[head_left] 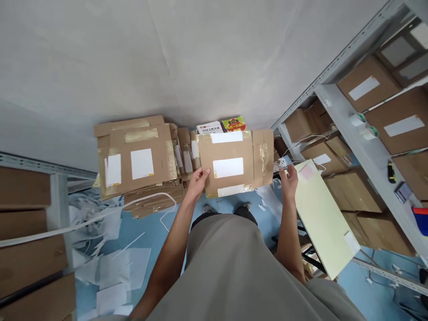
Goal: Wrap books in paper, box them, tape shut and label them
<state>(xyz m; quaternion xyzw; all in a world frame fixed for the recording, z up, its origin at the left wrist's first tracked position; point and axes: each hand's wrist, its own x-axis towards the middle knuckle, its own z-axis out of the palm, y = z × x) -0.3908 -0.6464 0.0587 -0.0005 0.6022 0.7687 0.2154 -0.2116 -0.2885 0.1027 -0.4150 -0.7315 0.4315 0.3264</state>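
My left hand (198, 182) grips the lower left edge of a flattened cardboard box (230, 171), thumb on its face. The box is brown, with white labels and clear tape, and a taped flap on its right end. Just right of that flap is my right hand (289, 179), apart from the box, its fingers bent and the thumb separate, with nothing visible in it. Behind the box, two books show: a white one (210, 128) and a yellow-green one (234, 124). To the left stands a stack of flattened cardboard boxes (160, 156).
A pale yellow board table (317, 214) stands at my right. Beyond it, a metal shelf (354, 133) holds cartons, tape rolls (369, 132) and a yellow-black cutter (391, 171). At left, a white strap (100, 216) crosses above scrap sheets (123, 267) on the blue floor.
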